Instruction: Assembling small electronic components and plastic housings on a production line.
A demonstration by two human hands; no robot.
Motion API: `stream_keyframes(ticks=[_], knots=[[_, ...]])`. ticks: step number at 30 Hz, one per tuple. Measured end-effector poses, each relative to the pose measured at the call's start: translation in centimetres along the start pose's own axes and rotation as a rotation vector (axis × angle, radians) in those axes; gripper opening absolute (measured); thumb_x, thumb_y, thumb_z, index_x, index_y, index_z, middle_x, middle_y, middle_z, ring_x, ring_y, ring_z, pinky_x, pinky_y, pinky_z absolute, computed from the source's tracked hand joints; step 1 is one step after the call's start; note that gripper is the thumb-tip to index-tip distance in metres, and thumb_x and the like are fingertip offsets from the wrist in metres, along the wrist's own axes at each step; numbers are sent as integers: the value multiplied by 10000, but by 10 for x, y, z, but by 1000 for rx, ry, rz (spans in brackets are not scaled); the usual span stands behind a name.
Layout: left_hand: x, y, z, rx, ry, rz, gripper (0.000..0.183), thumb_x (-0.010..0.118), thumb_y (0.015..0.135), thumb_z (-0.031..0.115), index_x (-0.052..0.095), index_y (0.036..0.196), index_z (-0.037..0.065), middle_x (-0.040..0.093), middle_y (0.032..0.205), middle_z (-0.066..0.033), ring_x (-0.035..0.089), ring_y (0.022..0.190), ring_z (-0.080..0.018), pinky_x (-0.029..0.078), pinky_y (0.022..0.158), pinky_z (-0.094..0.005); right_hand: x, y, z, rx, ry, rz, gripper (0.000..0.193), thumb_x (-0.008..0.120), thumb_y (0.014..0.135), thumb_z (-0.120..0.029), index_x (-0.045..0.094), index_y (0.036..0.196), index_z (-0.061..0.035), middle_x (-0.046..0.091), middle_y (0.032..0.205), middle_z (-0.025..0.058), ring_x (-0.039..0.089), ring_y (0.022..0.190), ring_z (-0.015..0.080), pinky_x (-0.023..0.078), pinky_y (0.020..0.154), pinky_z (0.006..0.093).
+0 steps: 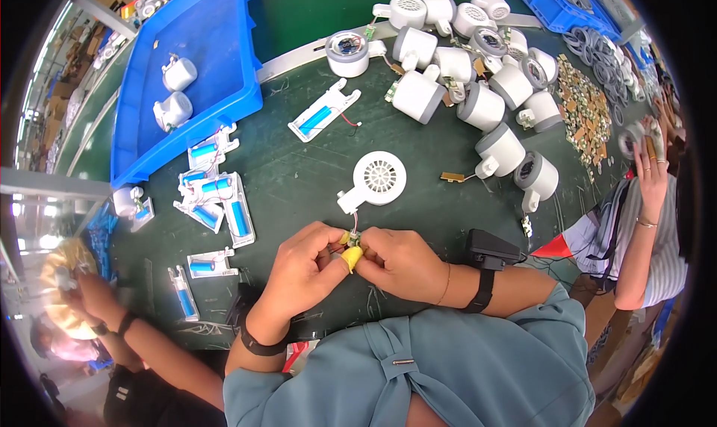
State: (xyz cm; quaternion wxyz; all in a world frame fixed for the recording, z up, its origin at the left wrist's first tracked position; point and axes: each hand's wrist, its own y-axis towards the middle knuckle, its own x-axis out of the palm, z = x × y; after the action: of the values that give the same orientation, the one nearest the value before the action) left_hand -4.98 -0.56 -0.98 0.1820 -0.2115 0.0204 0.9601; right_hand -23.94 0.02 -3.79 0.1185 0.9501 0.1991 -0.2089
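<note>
head view, left hand, right hand, fingers curled

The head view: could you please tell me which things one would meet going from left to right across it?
Blue tray, white vented housing, black box, heap of small circuit boards.
</note>
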Motion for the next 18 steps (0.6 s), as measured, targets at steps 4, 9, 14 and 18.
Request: stream_keyframes(ticks=[4, 9, 14, 18], knots=[[3, 1, -1, -80, 11, -5, 133, 677, 793, -18, 639, 920, -8, 553, 787, -2, 441, 583, -32, 352, 518, -195, 2, -2, 4, -40, -36, 15, 193, 677, 792, -87, 494, 786, -26, 576, 680, 98, 591, 575, 265, 468, 514, 359], [9, 2, 0, -69, 50, 23, 137, 668, 748, -29, 631, 877, -3, 542, 745, -8, 430, 545, -38, 353, 498, -205, 3, -3, 4, -42, -3, 36, 192, 668, 795, -95, 489, 783, -28, 579, 684, 99, 598, 585, 273, 477, 522, 365], [11, 1, -2, -81, 55, 66, 154, 668, 720, -29, 631, 865, 5, 540, 715, -20, 414, 503, -46, 356, 478, -216, 3, -3, 3, -46, -11, 13, 187, 659, 811, -111, 490, 800, -32, 588, 694, 109, 604, 595, 278, 480, 531, 374], [6, 1, -6, -64, 1, 23, 194, 647, 737, -47, 636, 927, -10, 559, 763, -28, 446, 534, -51, 365, 492, -215, 4, -3, 6, -35, 6, 23, 191, 662, 811, -113, 490, 802, -30, 589, 697, 107, 600, 588, 273, 475, 527, 372]])
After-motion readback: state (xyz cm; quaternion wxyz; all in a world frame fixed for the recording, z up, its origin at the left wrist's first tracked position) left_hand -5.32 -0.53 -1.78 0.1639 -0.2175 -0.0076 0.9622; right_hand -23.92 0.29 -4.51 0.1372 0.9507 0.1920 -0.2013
